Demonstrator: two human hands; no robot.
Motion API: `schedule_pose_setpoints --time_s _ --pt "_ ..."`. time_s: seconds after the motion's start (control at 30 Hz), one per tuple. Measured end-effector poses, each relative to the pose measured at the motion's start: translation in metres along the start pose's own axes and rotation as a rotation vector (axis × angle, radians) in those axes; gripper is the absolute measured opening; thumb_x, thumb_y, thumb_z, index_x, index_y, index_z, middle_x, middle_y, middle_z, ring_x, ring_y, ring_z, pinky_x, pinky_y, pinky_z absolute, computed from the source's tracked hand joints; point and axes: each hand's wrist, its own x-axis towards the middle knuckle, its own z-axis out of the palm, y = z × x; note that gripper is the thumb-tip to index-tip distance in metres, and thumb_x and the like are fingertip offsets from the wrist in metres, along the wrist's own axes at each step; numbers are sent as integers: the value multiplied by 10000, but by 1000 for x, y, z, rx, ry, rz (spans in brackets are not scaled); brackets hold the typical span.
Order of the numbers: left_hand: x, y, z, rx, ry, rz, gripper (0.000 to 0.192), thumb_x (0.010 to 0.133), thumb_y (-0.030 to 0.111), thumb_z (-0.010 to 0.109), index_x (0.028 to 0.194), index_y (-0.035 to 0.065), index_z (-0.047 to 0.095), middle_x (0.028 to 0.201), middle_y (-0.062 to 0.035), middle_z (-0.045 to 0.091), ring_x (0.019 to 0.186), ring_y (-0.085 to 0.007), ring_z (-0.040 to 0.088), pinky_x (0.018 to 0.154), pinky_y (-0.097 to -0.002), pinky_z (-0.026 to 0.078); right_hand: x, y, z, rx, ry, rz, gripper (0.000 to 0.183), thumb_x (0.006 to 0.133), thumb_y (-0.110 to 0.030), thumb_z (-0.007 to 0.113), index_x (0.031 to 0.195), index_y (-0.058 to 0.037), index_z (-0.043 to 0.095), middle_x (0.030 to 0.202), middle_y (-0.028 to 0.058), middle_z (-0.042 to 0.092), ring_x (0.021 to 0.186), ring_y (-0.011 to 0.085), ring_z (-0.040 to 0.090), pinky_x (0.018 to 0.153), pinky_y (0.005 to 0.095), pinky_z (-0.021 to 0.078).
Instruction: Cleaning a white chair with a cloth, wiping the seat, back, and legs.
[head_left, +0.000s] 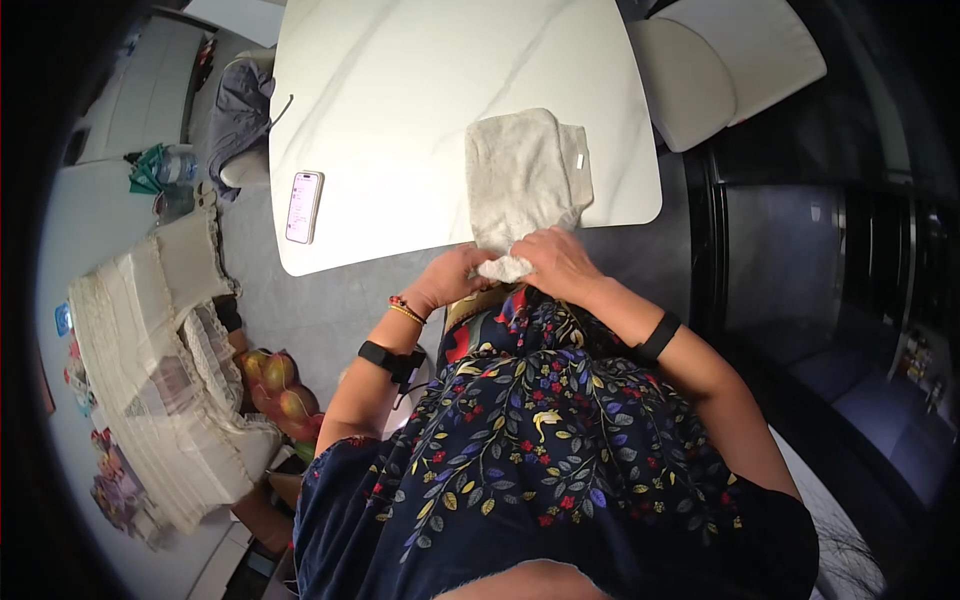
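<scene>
A beige-grey cloth towel (517, 165) lies over the near edge of the white marble-patterned table (390, 90), a small white tag at its right side. Its near end hangs off the edge and is bunched up between my hands. My left hand (448, 279) grips the left side of that bunched end, thumb and fingers pinching it. From the right, my right hand (556, 261) holds the same end, fingers curled over the fabric. Both hands are just off the table edge, in front of my patterned clothing. My palms are hidden.
A lit smartphone (304, 208) lies near the table's left edge. White chairs stand at the right (694, 82), and a chair draped with grey cloth (240, 120) at the left. A lace-covered piece of furniture (150, 322) and netted fruit (281, 390) are at lower left.
</scene>
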Motion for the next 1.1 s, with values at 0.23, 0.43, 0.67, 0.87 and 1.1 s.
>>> schedule_pose_setpoints --time_s 0.23,0.43,0.67,0.87,1.1 --pt "66 -11 -53 -282 615 -111 439 743 134 718 1155 43 598 874 -138 666 754 -213 600 725 -328 495 85 44 -61 -217 320 153 482 639 -227 799 1054 -84 601 1030 110 602 1012 303 543 873 410 413" --pt "106 -55 -77 -195 811 -463 529 791 165 654 1250 -37 488 1102 -202 606 1037 -290 590 904 -380 473 110 81 -54 -435 307 270 686 716 -343 754 1300 -100 489 1363 115 424 1279 290 358 1058 437 277" --pt "91 -65 -16 -872 459 -685 639 784 142 713 1292 -65 385 875 -95 631 702 -127 576 585 -257 456 55 72 11 -484 -149 265 834 705 -368 753 1416 -224 342 1488 45 281 1377 248 223 1101 516 186" --pt "96 -73 -34 -1010 187 -755 335 808 208 688 1001 -29 553 839 -50 606 650 -115 543 565 -226 439 68 77 22 -503 10 226 517 790 -162 638 1287 -202 499 1416 32 393 1316 227 323 1037 472 266" --pt "104 1 -84 -1427 327 -481 193 888 237 609 985 73 577 853 10 607 733 -87 561 650 -240 457 61 65 -31 238 125 402 393 833 -87 577 1223 -102 541 1152 79 613 1079 246 564 942 386 384"
